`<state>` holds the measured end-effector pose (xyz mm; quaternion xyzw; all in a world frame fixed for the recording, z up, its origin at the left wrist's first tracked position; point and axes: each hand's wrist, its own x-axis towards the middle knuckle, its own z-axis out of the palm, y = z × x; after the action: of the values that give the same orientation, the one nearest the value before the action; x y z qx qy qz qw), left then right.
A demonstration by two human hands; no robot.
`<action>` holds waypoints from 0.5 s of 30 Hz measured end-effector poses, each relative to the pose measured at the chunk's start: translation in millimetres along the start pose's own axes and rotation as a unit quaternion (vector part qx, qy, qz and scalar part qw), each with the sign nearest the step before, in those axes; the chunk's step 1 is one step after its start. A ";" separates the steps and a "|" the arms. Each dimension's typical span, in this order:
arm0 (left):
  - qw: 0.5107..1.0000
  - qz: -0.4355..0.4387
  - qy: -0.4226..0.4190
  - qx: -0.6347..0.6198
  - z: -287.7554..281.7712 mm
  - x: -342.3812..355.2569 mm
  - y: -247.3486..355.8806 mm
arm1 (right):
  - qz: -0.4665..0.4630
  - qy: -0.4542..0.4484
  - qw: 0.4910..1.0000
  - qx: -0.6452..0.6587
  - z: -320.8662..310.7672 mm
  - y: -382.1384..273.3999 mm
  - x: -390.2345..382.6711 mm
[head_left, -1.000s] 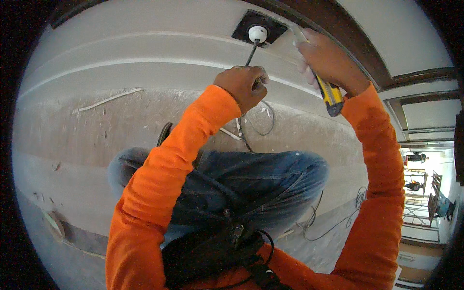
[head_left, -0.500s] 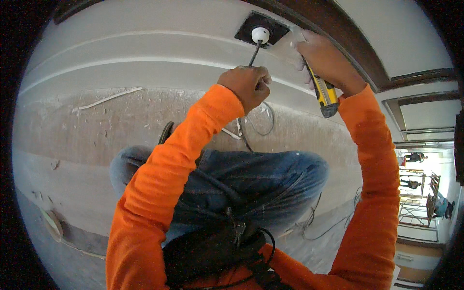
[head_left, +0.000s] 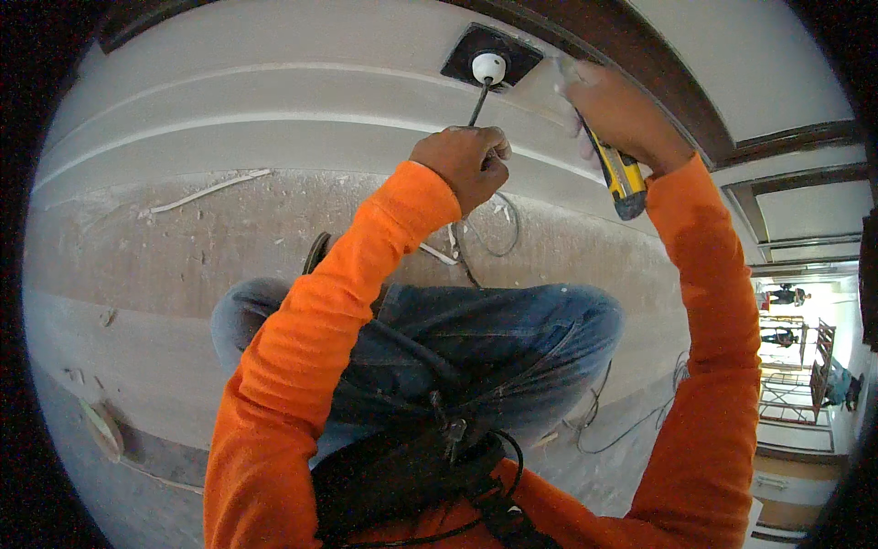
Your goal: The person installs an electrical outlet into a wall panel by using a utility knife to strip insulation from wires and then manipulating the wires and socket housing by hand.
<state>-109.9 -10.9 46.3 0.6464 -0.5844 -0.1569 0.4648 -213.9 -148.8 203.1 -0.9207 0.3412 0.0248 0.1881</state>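
Observation:
My left hand [head_left: 465,160] is closed on a dark cable [head_left: 478,104] that runs to a white round fitting [head_left: 489,67] in a black square opening [head_left: 457,62] in the pale wall panel. My right hand [head_left: 617,114] is wrapped round a yellow and black utility knife [head_left: 622,178]. Its fingertips and the knife's front end are at the panel just right of the square; the blade is hard to make out.
My crossed, jeans-covered legs [head_left: 439,339] are below my hands. Scraps of white trim [head_left: 206,190] and loose cables [head_left: 594,448] lie around me on the dusty floor. At the far right, several people [head_left: 782,337] are among metal scaffolding [head_left: 794,393]; dark trim [head_left: 686,82] borders the panel.
My hands have shifted only slightly, the left a little to the right and the right a little downward. Both keep their hold on the cable and the knife.

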 end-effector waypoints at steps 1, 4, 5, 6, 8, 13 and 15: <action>1.000 0.001 0.003 0.006 0.8 -0.9 -1.7 | 0.030 0.007 0.999 0.018 1.9 3.1 -6.5; 1.000 0.014 0.015 0.017 4.9 0.2 -3.8 | 0.029 0.037 0.998 0.033 3.4 2.1 -16.4; 0.999 0.016 0.019 0.021 5.4 0.4 -4.8 | 0.011 0.047 0.998 0.035 5.2 0.6 -16.4; 0.999 0.018 0.023 0.026 5.2 0.4 -6.0 | -0.017 0.041 0.998 0.040 7.1 -4.0 -14.2; 0.999 0.016 0.019 0.024 5.8 0.6 -5.9 | -0.069 0.031 0.996 0.047 12.2 -17.0 -8.7; 1.000 0.012 0.001 0.014 3.7 1.6 -0.3 | -0.041 0.007 0.999 0.031 10.2 -20.6 8.4; 1.000 0.000 0.006 0.017 3.4 -0.9 -1.8 | -0.022 -0.003 0.999 0.032 8.9 -17.7 6.7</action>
<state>-111.5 -11.7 42.9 0.6550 -0.5840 -0.1429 0.4577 -196.7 -137.3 199.5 -0.9213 0.3209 0.0125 0.2191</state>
